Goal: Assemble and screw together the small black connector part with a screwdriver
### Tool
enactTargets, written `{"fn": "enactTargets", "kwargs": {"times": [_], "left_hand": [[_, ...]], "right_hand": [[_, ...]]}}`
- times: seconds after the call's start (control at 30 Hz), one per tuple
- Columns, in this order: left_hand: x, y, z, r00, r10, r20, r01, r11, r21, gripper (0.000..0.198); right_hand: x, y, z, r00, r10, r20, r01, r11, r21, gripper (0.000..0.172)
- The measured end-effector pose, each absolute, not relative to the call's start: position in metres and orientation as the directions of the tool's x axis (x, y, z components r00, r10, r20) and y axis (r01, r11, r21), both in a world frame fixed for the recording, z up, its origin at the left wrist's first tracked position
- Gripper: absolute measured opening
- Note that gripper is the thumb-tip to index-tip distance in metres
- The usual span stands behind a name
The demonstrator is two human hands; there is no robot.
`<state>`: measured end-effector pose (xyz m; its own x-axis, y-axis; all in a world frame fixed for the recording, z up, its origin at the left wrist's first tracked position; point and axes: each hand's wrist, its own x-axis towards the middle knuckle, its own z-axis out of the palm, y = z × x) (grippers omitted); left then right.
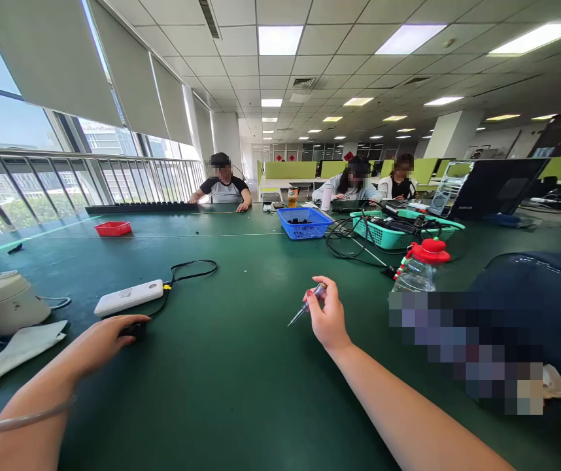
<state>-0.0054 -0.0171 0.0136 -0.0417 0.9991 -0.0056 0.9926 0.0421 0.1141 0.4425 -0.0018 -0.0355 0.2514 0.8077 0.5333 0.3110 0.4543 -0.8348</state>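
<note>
My right hand (328,317) is closed around a slim screwdriver (299,315), held above the green tabletop with its thin tip angled down to the left. On the left, my left hand (106,339) rests low at the table with its fingers over a small black object (136,330), mostly hidden under them; its kind cannot be made out. Just beyond that hand lies a white power bank (129,297) with a black cable (191,263) looping away from it.
A red tray (113,228), a blue basket (305,229) with black pieces and a teal basket (383,237) of cables stand farther back. At right are a red-capped bottle (415,275) and a dark bag (540,294). Several people sit beyond.
</note>
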Motion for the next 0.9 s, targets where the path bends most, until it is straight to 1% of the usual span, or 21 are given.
{"fn": "enactTargets", "kwargs": {"times": [0.17, 0.33, 0.47, 0.63, 0.8, 0.9], "left_hand": [[-0.001, -0.019, 0.018, -0.03, 0.999, -0.038, 0.991, 0.034, 0.129, 0.057], [-0.004, -0.017, 0.014, -0.048, 0.993, -0.108, 0.98, 0.068, 0.185, 0.073], [-0.003, -0.018, 0.015, -0.051, 0.994, -0.1, 0.978, 0.069, 0.195, 0.076], [0.005, -0.024, 0.024, -0.045, 0.997, -0.056, 0.984, 0.054, 0.172, 0.068], [0.008, -0.025, 0.029, -0.056, 0.998, -0.027, 0.989, 0.06, 0.134, 0.047], [0.008, -0.025, 0.03, -0.066, 0.998, 0.005, 0.991, 0.065, 0.113, 0.045]], "right_hand": [[0.443, -0.001, -0.038, 0.254, 0.818, 0.517, 0.302, 0.441, -0.845, 0.033], [0.443, 0.001, -0.04, 0.255, 0.821, 0.512, 0.285, 0.442, -0.851, 0.034], [0.443, 0.0, -0.039, 0.256, 0.814, 0.521, 0.288, 0.45, -0.845, 0.033], [0.443, 0.0, -0.039, 0.256, 0.812, 0.524, 0.297, 0.45, -0.842, 0.032], [0.443, 0.0, -0.04, 0.256, 0.805, 0.535, 0.295, 0.462, -0.836, 0.032], [0.443, -0.001, -0.039, 0.256, 0.808, 0.53, 0.302, 0.454, -0.838, 0.032]]}}
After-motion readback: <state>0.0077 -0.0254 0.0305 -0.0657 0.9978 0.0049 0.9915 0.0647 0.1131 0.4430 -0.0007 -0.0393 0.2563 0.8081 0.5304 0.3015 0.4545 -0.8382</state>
